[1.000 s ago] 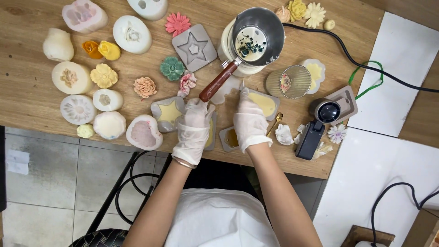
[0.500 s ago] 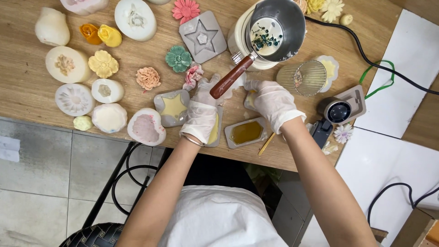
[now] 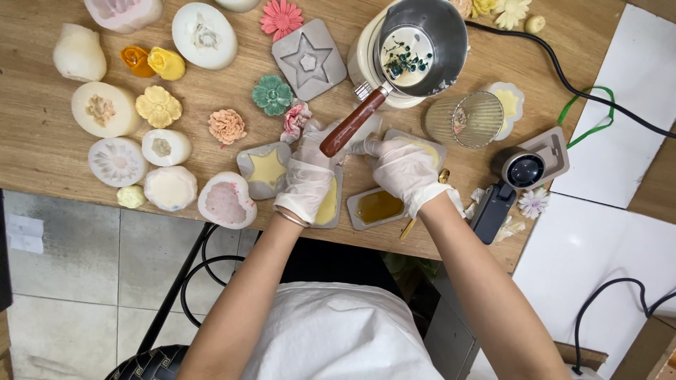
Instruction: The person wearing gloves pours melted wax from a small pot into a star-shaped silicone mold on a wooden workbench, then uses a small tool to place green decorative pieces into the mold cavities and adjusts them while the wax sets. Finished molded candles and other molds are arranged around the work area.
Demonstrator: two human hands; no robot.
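Two gloved hands meet at the near edge of the wooden table, right under the brown wooden handle of a steel melting pot that sits on a pale round heater base. The left hand lies across a grey tray mould holding yellow wax, pinning it flat, fingers curled round something small and white near the handle's end; what exactly is pinched there cannot be told. The right hand comes in from the other side, fingertips touching the same spot, so both hands are together, working on one small piece.

Just beside the right wrist sits a second grey mould with amber wax, kept level so the fill stays even. A star mould with a yellow star lies touching the left glove. Finished wax flowers and white silicone moulds are spread to the left, well apart from the hands. A wire strainer rests near the pot, and a black handheld device lies to the right.
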